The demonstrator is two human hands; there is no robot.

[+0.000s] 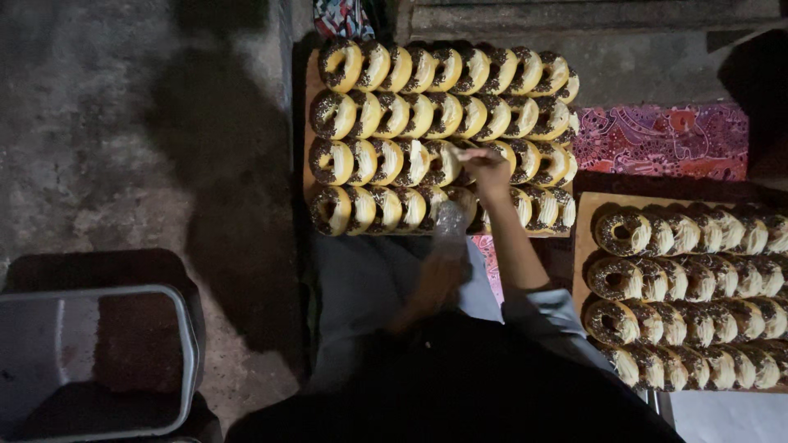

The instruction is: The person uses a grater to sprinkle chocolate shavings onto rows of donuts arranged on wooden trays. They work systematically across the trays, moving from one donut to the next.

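Head view, looking straight down in dim light. The right hand (486, 168) is extended forward over a flat wooden board (311, 82) carrying four rows of ring doughnuts (427, 115), each stood on edge and overlapping the next, golden with dark sprinkle-covered tops. The fingers are drawn together on one golden ring doughnut (464, 156) in the third row from the top, towards the right half of that row; the fingertips touch it, though whether it is lifted or only touched cannot be determined.

The left hand (435, 283) sits nearer the body, below the board's near edge and blurred. It is closed around a clear crumpled plastic bag (450, 223), which stands up from the fist and overlaps the nearest row of doughnuts.

A second wooden board (584, 246) lies to the right, well apart from both hands, also holding four rows of sprinkle-topped ring doughnuts (698, 287) standing on edge. Beyond it lies a pink and red patterned cloth (665, 139). At lower left stands a grey rectangular plastic tub (49, 361) holding a dark brown granular mass (135, 344). The ground is rough grey concrete floor (123, 123). The person's grey trousers (361, 287) and dark upper garment fill the bottom centre.
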